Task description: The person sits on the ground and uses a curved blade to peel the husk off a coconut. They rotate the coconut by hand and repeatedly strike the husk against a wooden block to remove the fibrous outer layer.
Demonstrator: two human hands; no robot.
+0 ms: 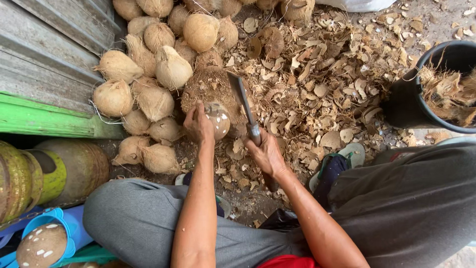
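My left hand [197, 124] grips a partly peeled brown-and-white coconut [218, 119] and holds it on a round wooden chopping block [210, 87]. My right hand [267, 155] is closed on the handle of a cleaver [243, 101], whose dark blade is raised over the block just right of the coconut. Both forearms reach forward between my knees in grey trousers.
A heap of husked coconuts [156, 64] lies left and behind the block against a corrugated wall [44, 54]. Shell chips [317, 74] cover the ground to the right. A black bucket [411, 99] of husk fibre stands at right; a blue basket [54, 221] with a peeled coconut sits lower left.
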